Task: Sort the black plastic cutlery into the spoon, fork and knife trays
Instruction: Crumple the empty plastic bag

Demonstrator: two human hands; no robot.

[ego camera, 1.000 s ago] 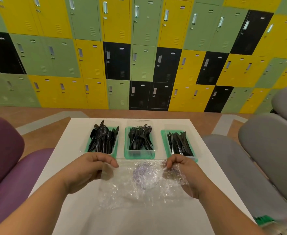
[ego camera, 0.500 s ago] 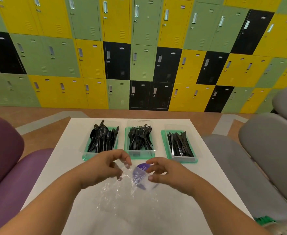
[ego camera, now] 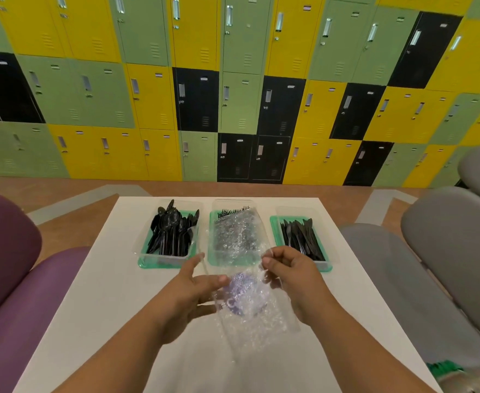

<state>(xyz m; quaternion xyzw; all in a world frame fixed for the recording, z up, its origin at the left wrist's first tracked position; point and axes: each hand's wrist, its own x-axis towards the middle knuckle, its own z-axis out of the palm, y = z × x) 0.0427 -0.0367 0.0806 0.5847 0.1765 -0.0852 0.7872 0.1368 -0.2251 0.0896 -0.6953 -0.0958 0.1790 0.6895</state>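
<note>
White table (ego camera: 97,293) lies bare on both sides of the hands. Beyond the grip sit three green trays — spoons (ego camera: 168,232), forks (ego camera: 233,213), knives (ego camera: 301,236). Right hand (ego camera: 291,275) pinches a clear plastic bag (ego camera: 244,268) — left hand (ego camera: 189,290) open, fingers on its edge.

Both forearms reach forward, left hand (ego camera: 196,290) loosely open with fingers spread, right hand (ego camera: 292,275) curled with fingertips pinched together.
</note>
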